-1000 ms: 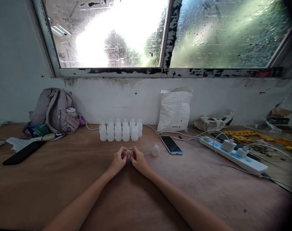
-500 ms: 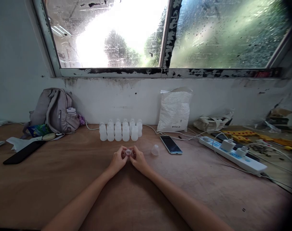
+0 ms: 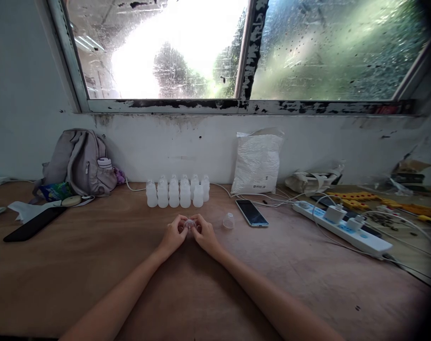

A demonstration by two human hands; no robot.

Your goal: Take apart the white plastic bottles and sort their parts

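Note:
My left hand (image 3: 173, 235) and my right hand (image 3: 206, 235) meet over the middle of the table (image 3: 158, 293). Between their thumbs and fingers they grip a small clear round bottle top (image 3: 189, 224); its lower part is hidden by the fingers. To the right of my right hand stands a clear dome-shaped cap (image 3: 228, 220), touched by neither hand. Beyond the hands, frosted white baby bottles (image 3: 173, 194) stand upright in close rows, most with clear tops. A shorter bottle (image 3: 198, 197) at the front right shows no clear dome on it.
A phone (image 3: 251, 213) lies right of the cap. Farther right is a power strip (image 3: 343, 229) with chargers and cables. A white plastic package (image 3: 258, 163) leans on the wall. On the left are a grey backpack (image 3: 82, 163) and a black flat case (image 3: 34, 224).
The clear bottle top has tilted slightly between my fingers, which keep their grip on it. Both hands stay in nearly the same place; the bottles and cap have not moved.

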